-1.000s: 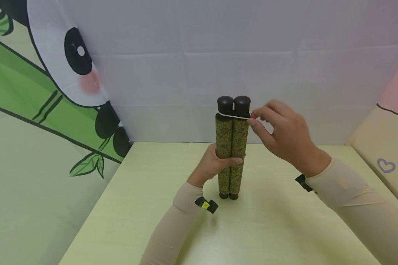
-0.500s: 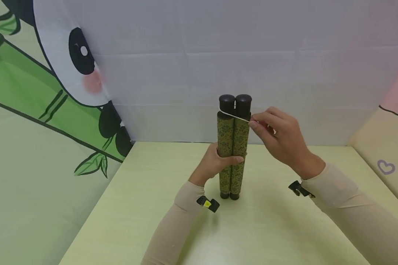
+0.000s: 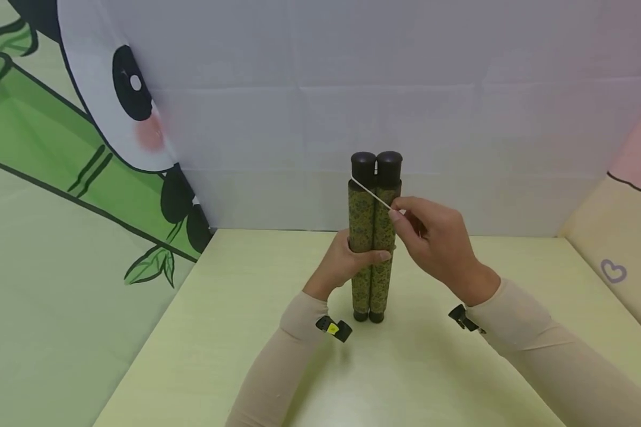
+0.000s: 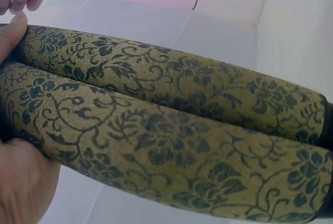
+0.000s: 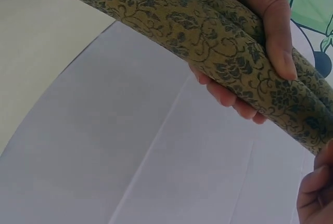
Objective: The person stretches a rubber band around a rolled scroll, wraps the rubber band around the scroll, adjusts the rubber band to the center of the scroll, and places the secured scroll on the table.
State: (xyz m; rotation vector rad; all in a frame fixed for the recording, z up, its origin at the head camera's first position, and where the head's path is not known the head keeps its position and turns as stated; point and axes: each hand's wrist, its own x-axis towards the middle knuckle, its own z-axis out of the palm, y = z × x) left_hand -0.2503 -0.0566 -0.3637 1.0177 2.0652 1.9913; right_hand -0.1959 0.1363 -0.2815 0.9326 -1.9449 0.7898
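Note:
A scroll [image 3: 361,216] in olive brocade with dark flowers, wound into two side-by-side rolls, stands upright in the head view, dark knobs [image 3: 389,169] uppermost. My left hand [image 3: 342,261] grips it around the middle, thumb across the front. In the right wrist view, fingertips [image 5: 229,96] of that hand show along the scroll's other side. A thin white band [image 3: 371,193] slants from the left knob's neck down across the rolls. My right hand [image 3: 435,237] pinches its lower end in front of the right roll. Brocade fills most of the left wrist view [image 4: 171,120].
The scroll is held over a pale yellow-green table [image 3: 235,308]. Behind rises a greyish white cloth backdrop [image 3: 246,136], with a cartoon panda and green bamboo [image 3: 48,130] at left. A cream and pink panel [image 3: 619,237] bounds the right side.
My right hand has moved down and to the left, drawing the white band from nearly level to a steep slant. The left hand and scroll stay almost where they were.

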